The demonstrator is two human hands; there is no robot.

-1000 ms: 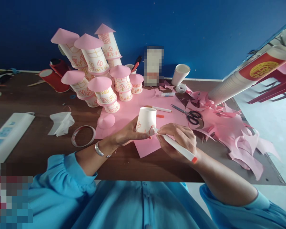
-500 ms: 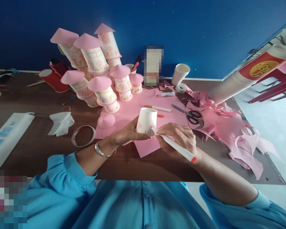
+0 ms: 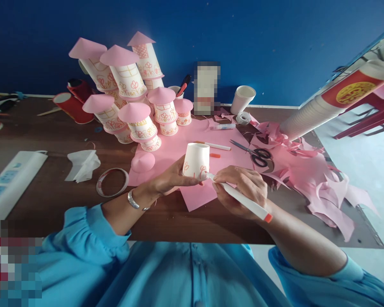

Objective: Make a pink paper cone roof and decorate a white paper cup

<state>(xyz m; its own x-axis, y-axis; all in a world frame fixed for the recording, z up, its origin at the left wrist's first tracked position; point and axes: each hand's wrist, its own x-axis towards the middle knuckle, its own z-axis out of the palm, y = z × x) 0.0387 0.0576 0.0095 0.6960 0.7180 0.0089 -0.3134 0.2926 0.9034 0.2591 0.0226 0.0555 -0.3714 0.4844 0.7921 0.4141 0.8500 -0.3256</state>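
Observation:
A white paper cup [image 3: 196, 158] with red flower outlines low on its side is in my left hand [image 3: 172, 177], fingers wrapped around its lower left. My right hand [image 3: 241, 187] pinches a white marker [image 3: 248, 202] with an orange-red end, its tip at the cup's lower right edge. Beneath both hands lies a pink paper sheet [image 3: 182, 147]. On it, beyond the cup, are another marker [image 3: 216, 146] and an orange marker cap [image 3: 214, 155]. A small pink paper cone [image 3: 143, 162] sits left of the cup.
Decorated cup towers [image 3: 128, 81] with pink cone roofs stand at the back left. Black-handled scissors [image 3: 259, 156], pink paper scraps [image 3: 310, 170] and a tall cup stack [image 3: 326, 104] are on the right. A tape roll [image 3: 112, 182] and tissue [image 3: 82, 165] lie left.
My right hand and the marker have shifted slightly right and down. The cup has moved a little left and up in my left hand.

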